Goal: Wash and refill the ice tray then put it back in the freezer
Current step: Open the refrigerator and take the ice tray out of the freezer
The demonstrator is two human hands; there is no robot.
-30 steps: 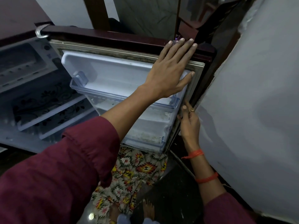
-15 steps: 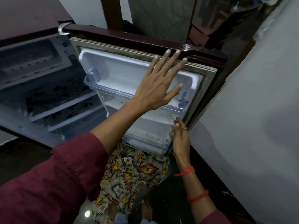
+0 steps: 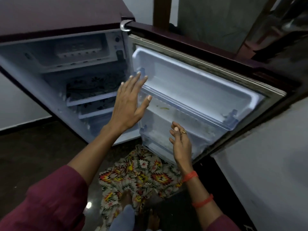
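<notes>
freezer compartment (image 3: 75, 52) sits top left in the open fridge (image 3: 50, 17); ice tray not visible, likely inside it. left hand (image 3: 128, 104) has fingers straight and spread, empty. right hand (image 3: 180, 142), by the door (image 3: 191, 77) shelves, has fingers loosely bent, empty. judgement: tray is light, stiff plastic, maybe frost-slick; grip its 2 short ends and keep it level once filled.
</notes>
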